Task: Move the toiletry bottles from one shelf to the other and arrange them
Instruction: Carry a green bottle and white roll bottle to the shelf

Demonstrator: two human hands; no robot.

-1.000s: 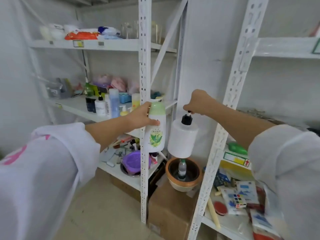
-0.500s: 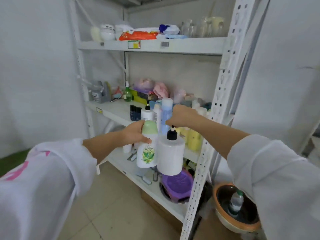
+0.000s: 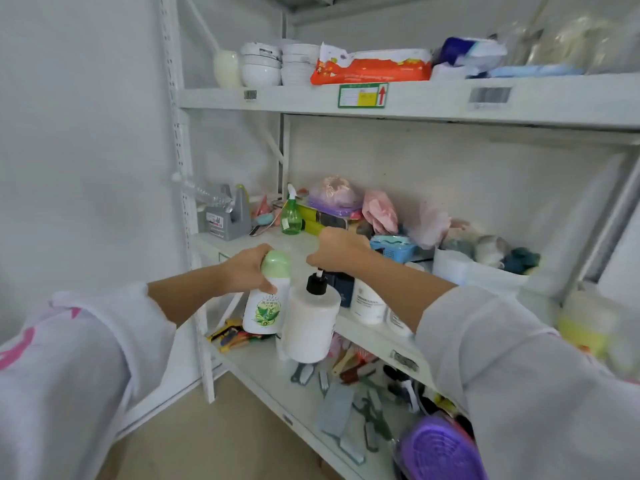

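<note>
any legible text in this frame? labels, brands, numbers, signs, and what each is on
No text reads clearly enough to quote.
Green-capped bottle in the left hand: green characters above a leaf picture, too blurred.
White pump bottle in the right hand: none visible.
White jar: small grey print, unreadable.
Green-bordered tag on the upper shelf edge: red up arrow, text too small.
Barcode stickers: digits unreadable.
Orange packet: print blurred.

storeroom, white slotted metal shelving point(image 3: 398, 98) with barcode labels point(image 3: 490, 95), stacked bowls point(image 3: 261, 65), mixed household clutter, bare walls
</note>
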